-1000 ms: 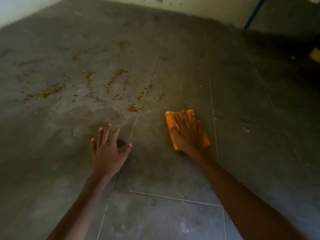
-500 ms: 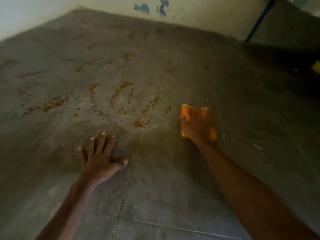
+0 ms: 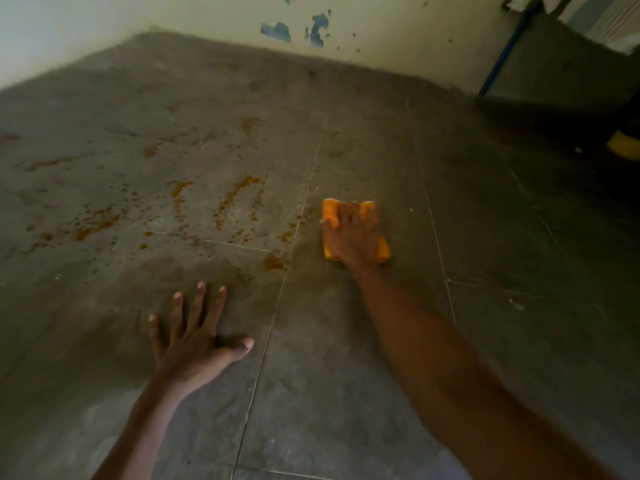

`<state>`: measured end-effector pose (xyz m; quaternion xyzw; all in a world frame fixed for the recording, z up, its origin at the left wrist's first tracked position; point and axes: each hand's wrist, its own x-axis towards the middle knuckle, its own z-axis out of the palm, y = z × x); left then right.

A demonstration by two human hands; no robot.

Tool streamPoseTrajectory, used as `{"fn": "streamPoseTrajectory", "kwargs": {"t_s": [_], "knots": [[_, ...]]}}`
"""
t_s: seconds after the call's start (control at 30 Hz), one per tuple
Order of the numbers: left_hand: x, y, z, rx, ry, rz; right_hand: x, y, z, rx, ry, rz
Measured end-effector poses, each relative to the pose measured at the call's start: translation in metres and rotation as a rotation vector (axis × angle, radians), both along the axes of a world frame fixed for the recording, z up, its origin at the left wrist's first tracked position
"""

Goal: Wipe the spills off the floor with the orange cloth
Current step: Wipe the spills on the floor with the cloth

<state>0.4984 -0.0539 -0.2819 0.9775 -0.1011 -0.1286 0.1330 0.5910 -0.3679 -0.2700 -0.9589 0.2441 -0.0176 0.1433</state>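
Our left hand (image 3: 194,344) rests flat on the floor (image 3: 346,393), just left of a grout line (image 3: 273,317). Farther out, right of that line, our right hand (image 3: 353,237) lies on top of the cloth (image 3: 330,211), which lies on the floor. The spills (image 3: 239,192) lie left of the cloth and beyond our left hand, scattered toward the floor's far edge at the wall (image 3: 207,15).

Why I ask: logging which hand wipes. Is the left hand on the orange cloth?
No, the left hand rests flat on the bare floor, while the right hand presses the orange cloth.
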Motion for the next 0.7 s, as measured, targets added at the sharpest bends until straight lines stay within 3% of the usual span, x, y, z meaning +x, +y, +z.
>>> {"fn": "streamPoseTrajectory", "kwargs": {"t_s": [0.1, 0.23, 0.3, 0.37, 0.5, 0.63, 0.7], "knots": [[-0.001, 0.0, 0.0, 0.002, -0.007, 0.001, 0.002, 0.077, -0.001, -0.04, 0.007, 0.305], [0.002, 0.004, 0.005, 0.017, 0.054, -0.038, -0.095, 0.088, -0.005, -0.075, -0.056, 0.682], [0.002, 0.005, 0.005, 0.025, 0.077, -0.047, -0.106, 0.061, -0.008, -0.118, -0.036, 0.658], [0.002, 0.004, 0.006, 0.048, 0.09, -0.061, -0.064, 0.047, -0.01, -0.129, 0.0, 0.515], [0.002, 0.004, 0.013, -0.022, 0.134, -0.071, 0.034, 0.091, 0.004, 0.058, 0.023, 0.245], [0.008, 0.026, 0.021, -0.427, 0.131, -0.015, 0.002, 0.171, 0.002, -0.034, 0.042, 0.605], [0.011, 0.058, 0.03, -0.373, 0.085, 0.013, -0.053, 0.181, -0.003, -0.061, -0.021, 0.776]]}}
